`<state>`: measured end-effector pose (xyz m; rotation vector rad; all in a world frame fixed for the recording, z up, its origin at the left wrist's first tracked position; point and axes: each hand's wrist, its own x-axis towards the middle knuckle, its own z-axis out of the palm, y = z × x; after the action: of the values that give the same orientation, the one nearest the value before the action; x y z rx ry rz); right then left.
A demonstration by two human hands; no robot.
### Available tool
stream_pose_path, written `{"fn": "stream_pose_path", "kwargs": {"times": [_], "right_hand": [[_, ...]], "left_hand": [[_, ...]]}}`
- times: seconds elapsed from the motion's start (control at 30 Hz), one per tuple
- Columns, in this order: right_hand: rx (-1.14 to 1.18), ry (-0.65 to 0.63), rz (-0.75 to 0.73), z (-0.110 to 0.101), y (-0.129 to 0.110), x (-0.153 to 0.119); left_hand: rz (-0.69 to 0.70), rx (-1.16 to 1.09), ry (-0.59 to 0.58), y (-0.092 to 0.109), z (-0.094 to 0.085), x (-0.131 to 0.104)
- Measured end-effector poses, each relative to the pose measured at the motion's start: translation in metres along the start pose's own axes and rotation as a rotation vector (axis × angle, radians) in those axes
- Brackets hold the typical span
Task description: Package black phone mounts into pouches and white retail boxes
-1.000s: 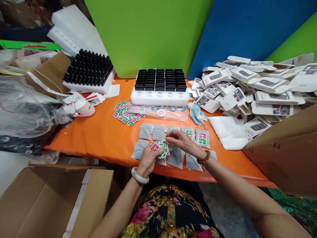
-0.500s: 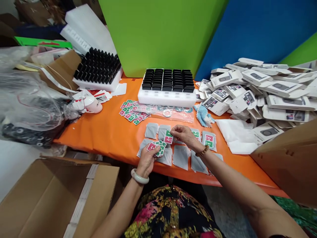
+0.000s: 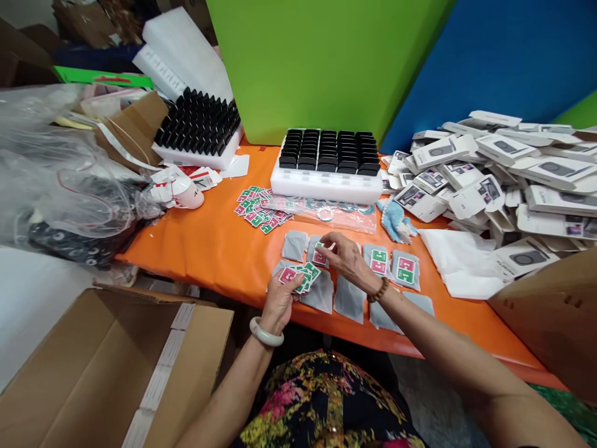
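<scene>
Fanned out in my left hand [image 3: 280, 298] are several red and green cards [image 3: 305, 277], held under the thumb. My right hand [image 3: 344, 254] has its fingertips at the edge of one card [image 3: 320, 255], which lies over a grey packet in the back row. Grey packets [image 3: 349, 300] are laid in two rows along the table's front edge. Two back-row packets at the right bear cards, one [image 3: 378, 261] beside the other [image 3: 405, 269]. The leftmost back packet [image 3: 295, 245] shows no card. My right hand partly hides the packets beneath it.
Behind the packets are a loose card pile [image 3: 262, 208], a clear plastic bag [image 3: 326, 213] and a white foam tray [image 3: 326, 185] of black pieces. White boxes [image 3: 466, 168] heap at the right beside a blue cloth [image 3: 396, 221]. An open carton [image 3: 88, 367] stands lower left.
The card at my right fingertips has come down onto the grey packet. My left hand still holds its fan of cards. The whole view has shifted slightly, with the table's items now further right.
</scene>
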<state>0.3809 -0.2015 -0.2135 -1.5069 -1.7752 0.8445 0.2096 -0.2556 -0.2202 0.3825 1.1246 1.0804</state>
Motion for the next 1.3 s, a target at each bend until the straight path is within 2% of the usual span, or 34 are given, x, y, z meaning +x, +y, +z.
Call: {"fn": "stream_pose_path", "kwargs": {"times": [0.1, 0.17, 0.23, 0.37, 0.53, 0.67, 0.83, 0.9, 1.0, 1.07, 1.13, 1.3], "right_hand": [[0.266, -0.330, 0.085, 0.002, -0.009, -0.005], [0.391, -0.433, 0.140, 0.004, -0.010, -0.005], [0.469, -0.414, 0.185, 0.006, -0.008, 0.000], [0.488, -0.258, 0.193, 0.009, -0.005, 0.023], [0.205, -0.185, 0.094, 0.031, 0.000, 0.058], [0.073, -0.120, 0.064, 0.049, 0.005, 0.070], [0.003, -0.027, -0.057, 0.043, -0.010, 0.050], [0.044, -0.103, -0.087, 0.036, -0.021, 0.033], [0.237, -0.395, 0.001, 0.029, -0.033, 0.007], [0.364, -0.514, 0.079, 0.028, -0.036, -0.006], [0.470, -0.530, 0.140, 0.028, -0.036, -0.016], [0.621, -0.457, 0.262, 0.031, -0.037, -0.027]], "left_hand": [[0.008, -0.007, -0.011, 0.001, 0.000, 0.001], [0.009, -0.016, 0.001, 0.001, -0.002, 0.000], [0.001, -0.021, 0.028, 0.002, -0.004, -0.001], [-0.008, -0.027, 0.052, 0.001, -0.014, -0.004], [-0.004, -0.034, 0.061, 0.000, -0.023, -0.010], [0.015, -0.028, 0.058, 0.002, -0.025, -0.013], [0.045, -0.015, 0.035, 0.004, -0.027, -0.015], [0.037, -0.013, 0.008, 0.004, -0.027, -0.016], [0.038, -0.026, -0.029, 0.002, -0.026, -0.018], [0.041, -0.036, -0.034, 0.000, -0.025, -0.019], [0.048, -0.046, -0.032, -0.001, -0.025, -0.021], [0.065, -0.066, 0.007, -0.001, -0.031, -0.029]]}}
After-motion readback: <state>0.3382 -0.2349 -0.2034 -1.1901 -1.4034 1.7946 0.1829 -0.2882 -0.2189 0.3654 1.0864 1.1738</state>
